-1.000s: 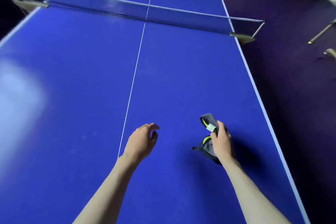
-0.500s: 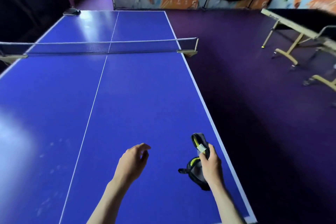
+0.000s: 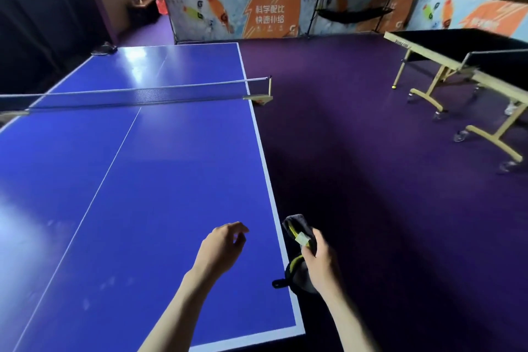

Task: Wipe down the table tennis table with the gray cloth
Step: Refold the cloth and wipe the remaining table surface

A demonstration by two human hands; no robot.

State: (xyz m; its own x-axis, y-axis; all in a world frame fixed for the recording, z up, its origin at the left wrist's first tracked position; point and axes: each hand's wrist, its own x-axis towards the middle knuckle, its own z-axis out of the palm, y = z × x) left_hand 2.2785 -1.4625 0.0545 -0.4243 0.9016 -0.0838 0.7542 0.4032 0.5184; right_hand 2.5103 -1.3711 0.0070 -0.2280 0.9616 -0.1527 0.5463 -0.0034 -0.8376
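Both hands now at table corner.

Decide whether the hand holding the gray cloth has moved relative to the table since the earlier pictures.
Yes. The right hand with the gray cloth has shifted rightward, from over the blue table to its white side line.

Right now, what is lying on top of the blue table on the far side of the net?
On the blue table, beyond the net, one dark object lies at the far left corner, too blurred to identify. The rest shows only glare; the net hides a thin strip.
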